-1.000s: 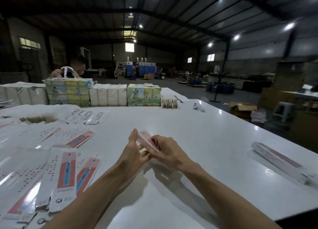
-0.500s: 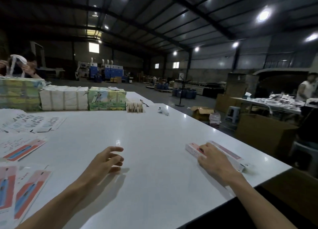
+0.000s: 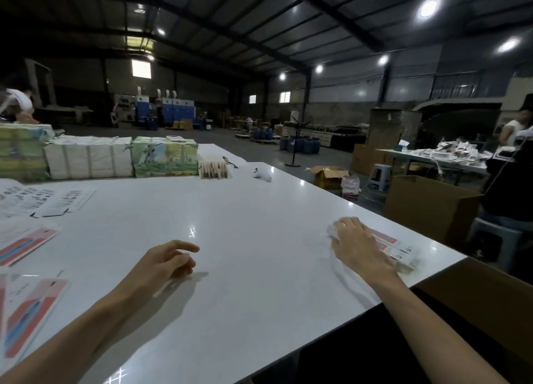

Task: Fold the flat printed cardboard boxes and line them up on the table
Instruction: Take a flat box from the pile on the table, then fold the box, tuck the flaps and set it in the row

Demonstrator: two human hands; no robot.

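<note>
Two folded pink-and-white boxes [image 3: 399,249] lie side by side near the right edge of the white table [image 3: 245,239]. My right hand [image 3: 354,245] rests on top of them with its fingers laid along the nearer one, whose white end shows past my fingertips. My left hand [image 3: 165,259] hovers just above the table's middle, fingers loosely curled, holding nothing. Flat printed box blanks [image 3: 31,311] lie spread at the near left, and another blank [image 3: 26,245] lies further back.
Wrapped bundles [image 3: 89,160] line the table's far side, beside a small card stack [image 3: 215,169] and a white object [image 3: 262,174]. Printed sheets [image 3: 43,197] lie at the left. Brown cartons [image 3: 490,306] stand off the right edge, where a person [image 3: 507,187] sits.
Both hands were on one box at the table's middle. My right hand carried it to the right edge and set it beside another folded box. My left hand let go.
</note>
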